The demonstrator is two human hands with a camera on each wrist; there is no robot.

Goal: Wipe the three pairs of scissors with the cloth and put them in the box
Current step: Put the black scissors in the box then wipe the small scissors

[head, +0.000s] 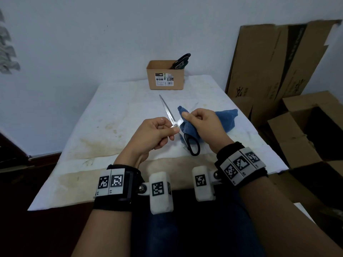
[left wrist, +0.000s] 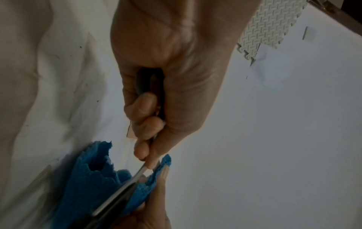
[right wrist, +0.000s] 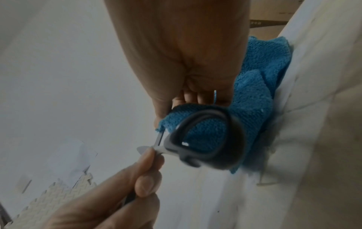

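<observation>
At frame centre my left hand (head: 157, 133) curls round one handle of the open scissors (head: 169, 115), thumb and forefinger pinching near the pivot; one blade points up toward the box. Just right of it my right hand (head: 201, 125) pinches the blue cloth (head: 225, 120) round the other blade, which the cloth hides. The free black handle (head: 193, 145) hangs below, between my wrists. The cloth's loose end trails right onto the stained white table (head: 111, 115). The box (head: 165, 76) stands at upper centre, well apart, with dark scissor handles (head: 181, 61) sticking out. Cardboard cartons (head: 269, 62) crowd the right edge.
</observation>
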